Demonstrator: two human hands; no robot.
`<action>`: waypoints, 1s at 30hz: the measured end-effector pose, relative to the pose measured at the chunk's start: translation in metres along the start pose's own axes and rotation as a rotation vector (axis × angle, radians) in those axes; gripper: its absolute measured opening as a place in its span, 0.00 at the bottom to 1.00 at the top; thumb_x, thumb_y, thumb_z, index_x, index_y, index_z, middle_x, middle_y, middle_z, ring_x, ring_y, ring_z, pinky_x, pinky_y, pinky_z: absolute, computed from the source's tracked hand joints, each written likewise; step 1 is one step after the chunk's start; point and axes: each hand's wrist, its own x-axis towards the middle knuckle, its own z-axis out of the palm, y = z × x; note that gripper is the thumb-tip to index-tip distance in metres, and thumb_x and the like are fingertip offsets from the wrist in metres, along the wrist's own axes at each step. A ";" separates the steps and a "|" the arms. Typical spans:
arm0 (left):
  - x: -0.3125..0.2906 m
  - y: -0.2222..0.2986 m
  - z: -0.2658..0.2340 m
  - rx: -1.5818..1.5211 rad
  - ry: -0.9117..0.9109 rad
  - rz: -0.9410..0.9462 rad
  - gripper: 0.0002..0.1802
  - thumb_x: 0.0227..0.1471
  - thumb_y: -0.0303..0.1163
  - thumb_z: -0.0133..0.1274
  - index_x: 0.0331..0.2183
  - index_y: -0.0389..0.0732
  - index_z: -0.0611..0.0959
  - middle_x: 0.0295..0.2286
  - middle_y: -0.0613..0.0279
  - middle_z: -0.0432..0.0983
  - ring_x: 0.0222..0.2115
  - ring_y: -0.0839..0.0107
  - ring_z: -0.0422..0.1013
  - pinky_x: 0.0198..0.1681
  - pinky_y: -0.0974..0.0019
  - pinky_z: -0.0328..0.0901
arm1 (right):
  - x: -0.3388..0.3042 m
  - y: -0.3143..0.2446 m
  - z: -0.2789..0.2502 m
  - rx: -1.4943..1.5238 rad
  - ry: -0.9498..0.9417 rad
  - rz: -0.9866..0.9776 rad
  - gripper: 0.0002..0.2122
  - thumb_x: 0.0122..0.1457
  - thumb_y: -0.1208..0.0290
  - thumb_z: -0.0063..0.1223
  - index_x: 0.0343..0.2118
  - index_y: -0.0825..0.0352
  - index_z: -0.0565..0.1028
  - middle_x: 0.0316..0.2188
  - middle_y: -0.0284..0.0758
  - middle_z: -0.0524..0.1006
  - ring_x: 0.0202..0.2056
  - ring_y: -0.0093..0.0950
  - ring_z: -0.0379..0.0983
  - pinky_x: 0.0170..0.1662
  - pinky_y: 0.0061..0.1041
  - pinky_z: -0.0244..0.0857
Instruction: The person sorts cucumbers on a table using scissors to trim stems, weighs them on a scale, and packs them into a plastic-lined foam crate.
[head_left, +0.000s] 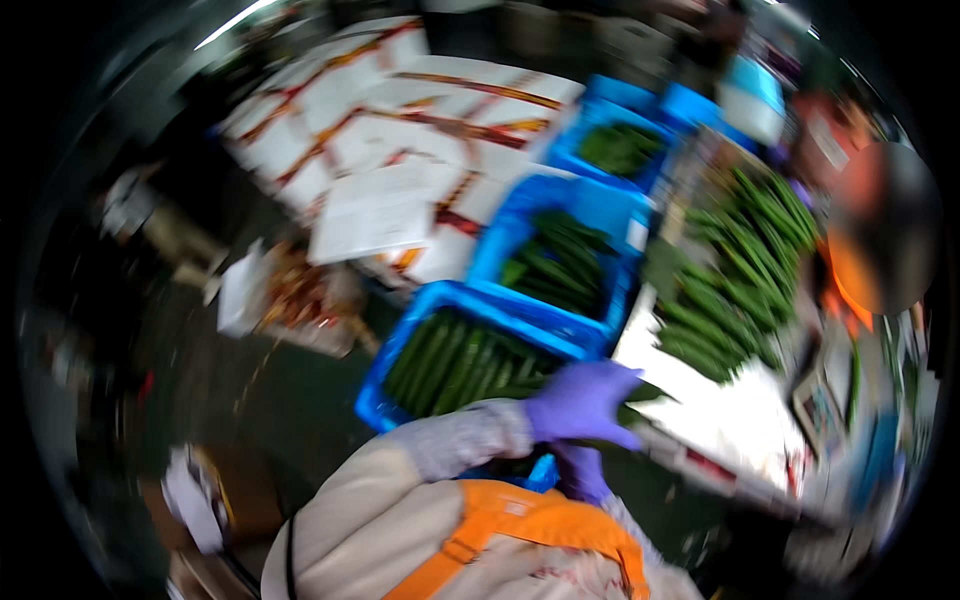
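My left hand (575,402), in a purple glove, reaches over the near blue crate's right end. Its thumb and fingers curve around a dark green cucumber (638,395), whose end juts out toward the white tabletop; motion blurs the grip. Below it, my right hand (583,472) wears a similar glove, its fingers mostly hidden behind the left hand and forearm. Long dark green cucumbers (465,362) lie side by side in the near blue crate (372,392). On the tabletop (720,415) at right, a heap of similar green vegetables (745,270) is spread.
Another blue crate (503,228) with green vegetables stands behind the near one, and a third (565,150) farther back. White cartons (400,130) with red and orange bands are stacked at the far left. A co-worker (880,230) is across the table; another person (155,220) stands left.
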 end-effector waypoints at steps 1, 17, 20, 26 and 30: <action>0.032 0.014 0.017 0.030 0.022 0.070 0.49 0.31 0.57 0.65 0.52 0.39 0.71 0.41 0.46 0.73 0.42 0.50 0.71 0.45 0.55 0.65 | -0.014 -0.089 0.003 0.431 0.154 -0.005 0.25 0.59 0.66 0.54 0.56 0.72 0.64 0.54 0.39 0.68 0.54 0.33 0.66 0.57 0.37 0.59; 0.245 0.043 0.191 0.060 -0.585 -0.099 0.38 0.56 0.62 0.36 0.50 0.38 0.73 0.47 0.47 0.71 0.47 0.51 0.69 0.51 0.55 0.62 | -0.027 -0.132 -0.183 1.283 0.460 -0.197 0.19 0.63 0.65 0.46 0.55 0.64 0.65 0.56 0.37 0.67 0.57 0.34 0.61 0.62 0.39 0.52; 0.210 0.020 0.189 0.032 -0.241 0.103 0.28 0.56 0.51 0.44 0.49 0.39 0.74 0.43 0.48 0.73 0.46 0.52 0.68 0.50 0.55 0.62 | -0.027 -0.127 -0.189 1.272 0.505 -0.225 0.17 0.61 0.67 0.47 0.53 0.65 0.66 0.55 0.37 0.67 0.57 0.34 0.61 0.62 0.38 0.52; 0.149 -0.050 0.139 0.420 0.145 -0.148 0.46 0.42 0.51 0.61 0.58 0.41 0.63 0.51 0.45 0.64 0.50 0.50 0.63 0.54 0.55 0.59 | -0.048 -0.152 -0.231 1.096 0.448 0.107 0.23 0.58 0.63 0.54 0.55 0.62 0.64 0.55 0.37 0.66 0.57 0.36 0.61 0.58 0.41 0.57; 0.170 -0.057 0.156 0.431 0.067 -0.299 0.59 0.35 0.56 0.64 0.63 0.46 0.54 0.54 0.42 0.57 0.52 0.46 0.59 0.55 0.55 0.56 | -0.049 -0.161 -0.250 0.955 0.358 0.354 0.26 0.56 0.60 0.57 0.56 0.59 0.63 0.56 0.37 0.65 0.56 0.39 0.63 0.52 0.46 0.64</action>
